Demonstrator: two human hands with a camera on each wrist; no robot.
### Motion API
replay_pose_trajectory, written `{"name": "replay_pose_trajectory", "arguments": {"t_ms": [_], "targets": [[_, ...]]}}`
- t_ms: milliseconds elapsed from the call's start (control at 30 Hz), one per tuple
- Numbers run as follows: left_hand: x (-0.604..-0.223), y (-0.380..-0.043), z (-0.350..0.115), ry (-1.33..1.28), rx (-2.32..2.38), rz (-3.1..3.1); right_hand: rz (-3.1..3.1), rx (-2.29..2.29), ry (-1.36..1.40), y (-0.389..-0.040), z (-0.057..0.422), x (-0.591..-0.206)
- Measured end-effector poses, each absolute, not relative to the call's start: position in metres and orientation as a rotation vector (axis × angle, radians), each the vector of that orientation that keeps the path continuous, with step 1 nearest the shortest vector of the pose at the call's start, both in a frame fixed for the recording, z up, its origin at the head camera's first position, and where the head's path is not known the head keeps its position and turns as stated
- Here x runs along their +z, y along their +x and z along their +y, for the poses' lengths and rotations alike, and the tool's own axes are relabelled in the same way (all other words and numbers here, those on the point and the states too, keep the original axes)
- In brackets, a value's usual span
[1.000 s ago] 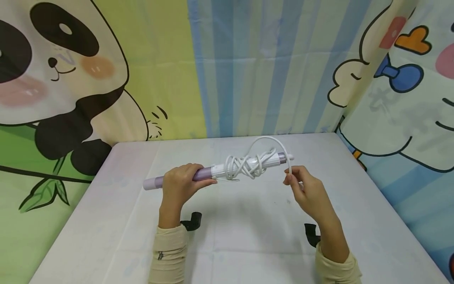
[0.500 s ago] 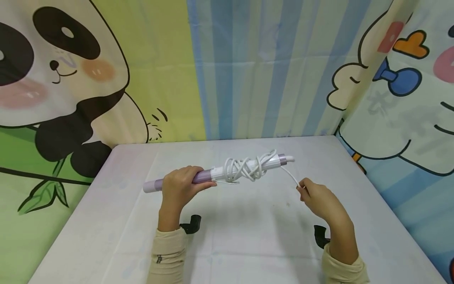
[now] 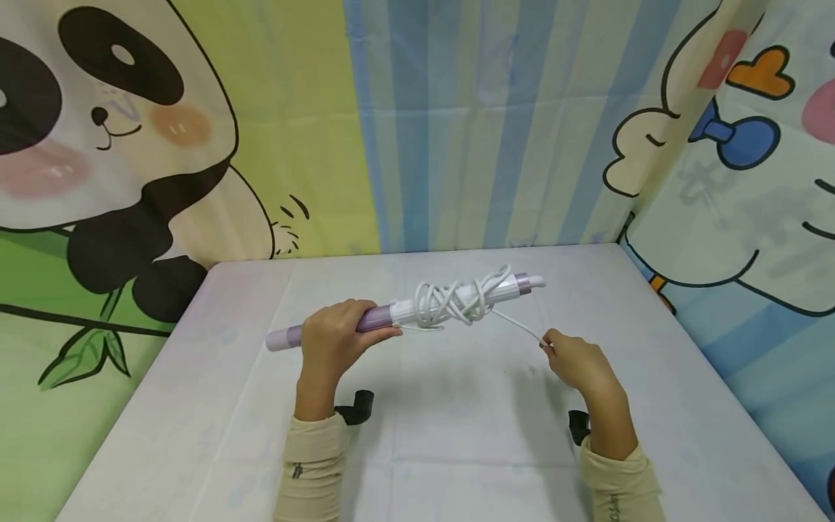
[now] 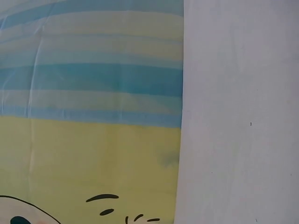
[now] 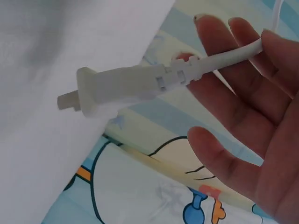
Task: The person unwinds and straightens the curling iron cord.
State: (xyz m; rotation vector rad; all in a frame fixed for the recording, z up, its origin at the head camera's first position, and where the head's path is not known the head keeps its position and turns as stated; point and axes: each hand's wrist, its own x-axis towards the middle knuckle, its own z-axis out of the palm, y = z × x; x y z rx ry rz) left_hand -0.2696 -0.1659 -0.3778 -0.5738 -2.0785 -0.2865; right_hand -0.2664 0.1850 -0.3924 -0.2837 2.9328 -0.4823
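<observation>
A long purple and white curling iron (image 3: 377, 318) is held above the table in the head view, its right end tilted slightly up. My left hand (image 3: 333, 335) grips its purple part. White cord (image 3: 450, 303) is wound in several loose, crossing loops around the white part. From these loops a free length runs down to the right, where my right hand (image 3: 578, 362) pinches it between thumb and finger. In the right wrist view, a white plug (image 5: 124, 86) hangs on the cord beyond the thumb, while the other fingers are spread. The left wrist view shows neither hand nor iron.
A white-covered table (image 3: 450, 435) lies below both hands. Behind it hangs a striped and panda-printed cloth (image 3: 443, 130), and another cartoon-printed cloth (image 3: 730, 217) stands at the right. Black straps (image 3: 357, 407) stick out beside both wrists.
The cord's upper loop over the iron's right end has come down to the near side. My right hand has moved lower and slightly right with it. The left hand keeps its grip.
</observation>
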Motion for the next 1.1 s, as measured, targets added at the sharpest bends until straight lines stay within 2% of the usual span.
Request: {"name": "replay_pose_trajectory", "arguments": {"t_ms": [333, 700, 933, 1100], "targets": [[-0.376, -0.269, -0.159, -0.598, -0.278, -2.089, 2.866, -0.700, -0.348, -0.269, 0.174, -0.396], [-0.373, -0.263, -0.141, -0.655, -0.306, -2.087, 2.918, -1.006, -0.723, -0.269, 0.130, -0.413], [-0.369, -0.259, -0.130, -0.735, -0.306, -2.070, 3.121, -0.906, -1.130, -0.260, 0.108, -0.413], [-0.371, -0.260, -0.130, -0.732, -0.295, -2.081, 3.211, -0.861, -1.153, -0.262, 0.107, -0.414]]}}
